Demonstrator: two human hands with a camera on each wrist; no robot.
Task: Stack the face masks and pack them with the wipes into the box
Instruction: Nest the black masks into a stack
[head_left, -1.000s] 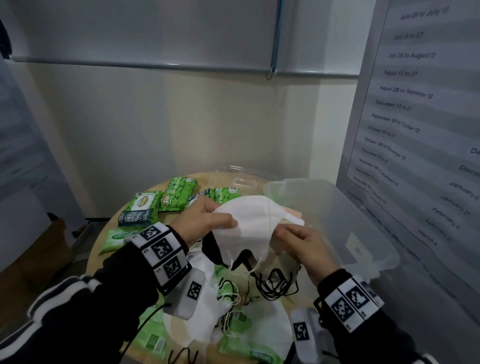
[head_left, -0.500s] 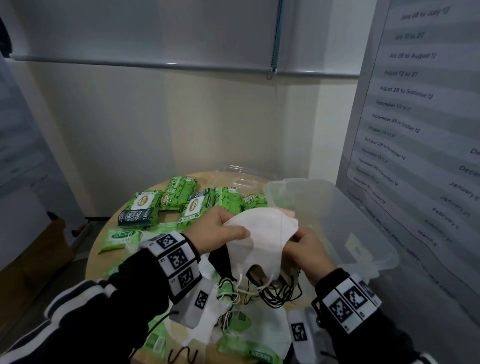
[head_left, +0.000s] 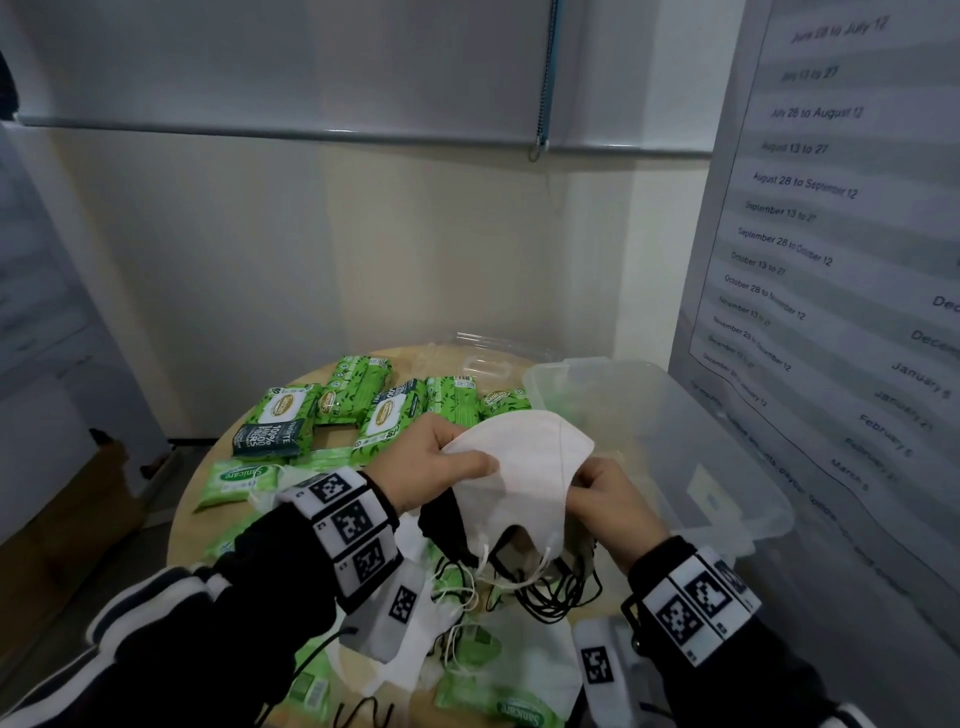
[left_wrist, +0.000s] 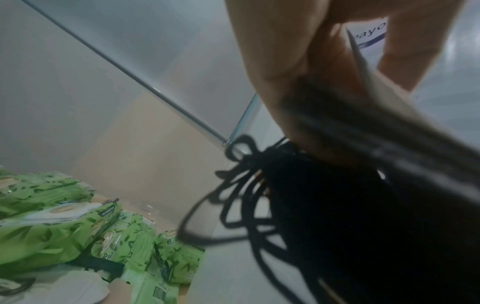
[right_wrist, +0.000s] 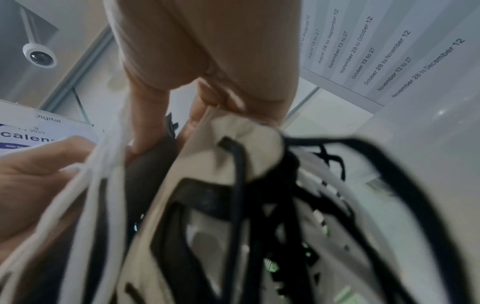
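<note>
Mask stack – pinched by left hand and right hand

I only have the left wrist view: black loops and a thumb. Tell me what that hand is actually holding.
Observer: Head view: the left hand pinches a stack of masks, white on top.
Operator: Report the right hand.
Observer: The right hand grips the stack's opposite edge.
Operator: Give me the box's position.
Observer: The clear box sits open, right of the hands; I see nothing packed inside.
</note>
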